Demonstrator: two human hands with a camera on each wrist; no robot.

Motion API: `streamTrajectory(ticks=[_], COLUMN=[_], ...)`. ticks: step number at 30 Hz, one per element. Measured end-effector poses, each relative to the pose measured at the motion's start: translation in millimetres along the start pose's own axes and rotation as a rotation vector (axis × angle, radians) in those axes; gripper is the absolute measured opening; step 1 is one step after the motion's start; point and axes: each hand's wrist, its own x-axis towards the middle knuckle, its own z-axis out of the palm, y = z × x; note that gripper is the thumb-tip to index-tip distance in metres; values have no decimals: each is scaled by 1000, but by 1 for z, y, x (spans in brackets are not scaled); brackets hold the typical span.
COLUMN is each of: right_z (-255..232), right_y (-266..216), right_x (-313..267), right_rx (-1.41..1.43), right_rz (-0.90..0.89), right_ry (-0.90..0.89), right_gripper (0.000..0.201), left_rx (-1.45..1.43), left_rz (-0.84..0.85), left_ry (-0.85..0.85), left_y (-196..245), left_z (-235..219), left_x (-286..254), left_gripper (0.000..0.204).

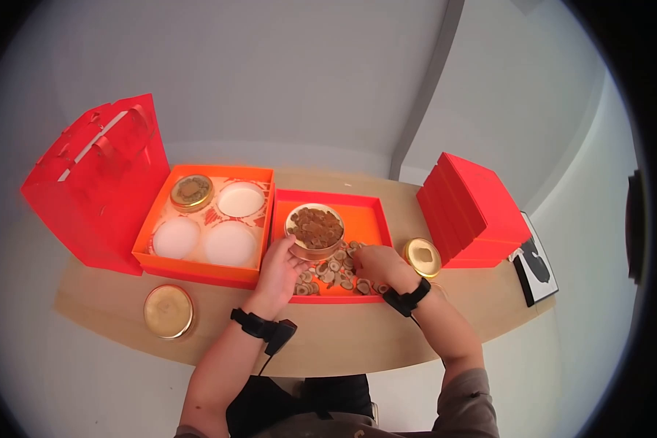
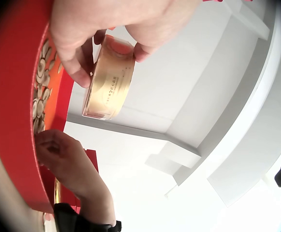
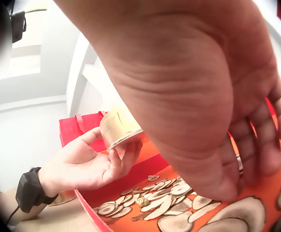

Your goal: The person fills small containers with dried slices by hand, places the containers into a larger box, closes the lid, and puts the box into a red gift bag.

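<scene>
Head view: your left hand (image 1: 276,274) grips the round tin (image 1: 314,255) of brown pieces (image 1: 315,227), thumb at the rim, from the tin's 7 o'clock. Tin's mouth faces up. Loose slices (image 1: 332,276) sit at 5 to 6 o'clock from it, in the red tray (image 1: 366,212). Right hand (image 1: 383,265) is at 4 o'clock, fingers down at the slices, nearer them; can't tell if it's pinching one.
</scene>
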Motion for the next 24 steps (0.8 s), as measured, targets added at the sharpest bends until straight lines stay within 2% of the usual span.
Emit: streamTrajectory(ticks=[7,13,22,24], right_z=[12,12,-1,-6], right_y=[19,15,8,14], right_x=[2,5,6,0], right_rx=[59,76,15,144], right_rz=[-37,-44,-4,-79], right_ry=[16,45,-30,-76], right_gripper=[22,23,24,24], left_rx=[-8,19,10,10], left_rz=[-34,-12,-18,-12], left_ry=[18,3,18,22], left_y=[-7,-2,1,1], left_z=[-4,1,4,6], left_x=[2,-1,-3,-4], left_gripper=[24,25,23,23])
